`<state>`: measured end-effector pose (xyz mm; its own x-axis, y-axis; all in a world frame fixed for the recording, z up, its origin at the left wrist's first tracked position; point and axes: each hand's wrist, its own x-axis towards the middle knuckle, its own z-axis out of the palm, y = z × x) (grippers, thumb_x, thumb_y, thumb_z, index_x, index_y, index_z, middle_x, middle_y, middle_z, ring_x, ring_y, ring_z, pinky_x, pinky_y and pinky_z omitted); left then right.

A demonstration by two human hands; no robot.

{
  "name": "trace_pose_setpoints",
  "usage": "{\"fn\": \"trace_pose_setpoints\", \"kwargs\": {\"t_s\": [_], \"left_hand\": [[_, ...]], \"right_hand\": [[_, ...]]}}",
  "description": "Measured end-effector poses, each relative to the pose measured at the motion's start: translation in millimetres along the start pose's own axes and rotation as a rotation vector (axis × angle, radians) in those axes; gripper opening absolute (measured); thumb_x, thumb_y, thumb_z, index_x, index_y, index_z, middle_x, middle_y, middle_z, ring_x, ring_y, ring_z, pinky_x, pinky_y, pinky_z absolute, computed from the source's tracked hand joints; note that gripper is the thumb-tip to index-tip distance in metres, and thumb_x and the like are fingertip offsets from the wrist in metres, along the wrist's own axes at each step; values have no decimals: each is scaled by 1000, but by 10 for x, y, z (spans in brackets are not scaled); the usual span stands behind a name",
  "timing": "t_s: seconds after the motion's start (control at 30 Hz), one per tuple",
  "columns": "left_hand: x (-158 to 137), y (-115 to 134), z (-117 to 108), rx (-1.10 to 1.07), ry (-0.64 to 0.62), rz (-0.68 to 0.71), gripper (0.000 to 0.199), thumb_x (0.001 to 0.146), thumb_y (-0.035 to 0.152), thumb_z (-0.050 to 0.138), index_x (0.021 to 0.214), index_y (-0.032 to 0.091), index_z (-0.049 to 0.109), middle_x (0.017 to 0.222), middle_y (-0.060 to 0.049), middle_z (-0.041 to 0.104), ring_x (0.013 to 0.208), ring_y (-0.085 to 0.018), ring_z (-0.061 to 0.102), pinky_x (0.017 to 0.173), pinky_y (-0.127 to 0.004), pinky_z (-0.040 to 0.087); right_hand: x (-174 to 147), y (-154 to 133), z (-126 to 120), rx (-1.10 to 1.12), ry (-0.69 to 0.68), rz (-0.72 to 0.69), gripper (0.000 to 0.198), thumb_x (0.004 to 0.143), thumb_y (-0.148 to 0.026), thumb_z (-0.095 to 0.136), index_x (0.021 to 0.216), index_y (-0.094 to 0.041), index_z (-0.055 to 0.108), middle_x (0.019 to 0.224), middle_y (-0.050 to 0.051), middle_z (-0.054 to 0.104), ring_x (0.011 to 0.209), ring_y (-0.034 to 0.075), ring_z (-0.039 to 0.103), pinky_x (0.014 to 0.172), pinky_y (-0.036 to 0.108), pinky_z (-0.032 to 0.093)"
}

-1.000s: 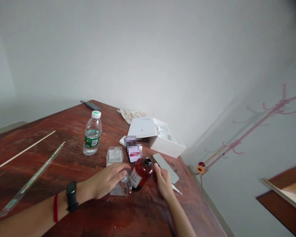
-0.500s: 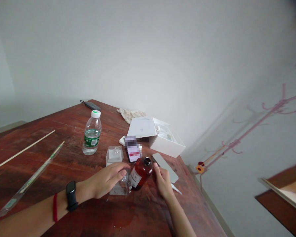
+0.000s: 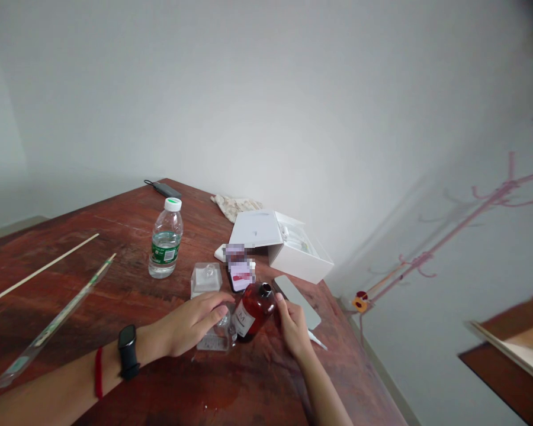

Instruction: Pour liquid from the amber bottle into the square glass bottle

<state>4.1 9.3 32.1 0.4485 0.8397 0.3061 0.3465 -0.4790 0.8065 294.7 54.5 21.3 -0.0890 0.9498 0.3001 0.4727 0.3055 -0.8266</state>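
Barely anything has moved since the earlier frame; both hands keep their places, and only the view has shifted slightly. At the far left of the table (image 3: pixel 257 384) lie a bare stick (image 3: pixel 48 264) and, nearer, a plastic sleeve (image 3: pixel 64 319) with sticks inside. Then comes a water bottle (image 3: pixel 163 254), capped and upright. Beyond the left hand (image 3: pixel 199 322) sits a clear box (image 3: pixel 206 277), with a clear tray (image 3: pixel 213 342) partly under the fingers. That hand is loosely open, fingers reaching toward the brown bottle (image 3: pixel 258 307); I cannot tell whether they touch it. The brown bottle stands between the two hands, mouth uncovered, label facing left, with a phone (image 3: pixel 237 284) just behind. At its other side is the right hand (image 3: pixel 293 325), thumb raised near the shoulder; its fingers are hidden, so whether they grip cannot be told. Further right are a flat grey piece (image 3: pixel 302 303), a small white nozzle (image 3: pixel 318 340) and, behind, an open white box (image 3: pixel 295 266). To steady the bottle well, I would support both sides evenly and low, keep the open mouth level, and leave the tray unpressed.
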Motion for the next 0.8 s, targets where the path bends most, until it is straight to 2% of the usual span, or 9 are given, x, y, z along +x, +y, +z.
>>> {"fn": "trace_pose_setpoints", "kwargs": {"t_s": [0.47, 0.6, 0.8], "left_hand": [[-8, 1, -5, -17, 9, 2, 53, 112, 55, 35, 139, 22, 66, 140, -9, 70, 129, -32, 62, 117, -42, 45], [-3, 1, -5, -22, 10, 5, 52, 111, 55, 37, 139, 22, 66, 139, -10, 71, 128, -32, 63, 116, -41, 46], [-11, 21, -11, -18, 14, 2, 51, 112, 53, 37, 139, 21, 66, 140, -10, 70, 129, -33, 63, 117, -42, 45]], "right_hand": [[3, -46, 7, 4, 16, -1, 71, 93, -82, 48, 52, -24, 48, 50, -1, 46, 51, 15, 41, 52, 30, 31], [6, -50, 12, 1, 3, 7, 73, 91, -84, 47, 53, -23, 51, 49, -2, 44, 50, 15, 39, 51, 30, 31], [5, -55, 5, -1, 7, -1, 73, 93, -82, 47, 53, -22, 54, 51, 0, 49, 51, 16, 43, 53, 29, 34]]}}
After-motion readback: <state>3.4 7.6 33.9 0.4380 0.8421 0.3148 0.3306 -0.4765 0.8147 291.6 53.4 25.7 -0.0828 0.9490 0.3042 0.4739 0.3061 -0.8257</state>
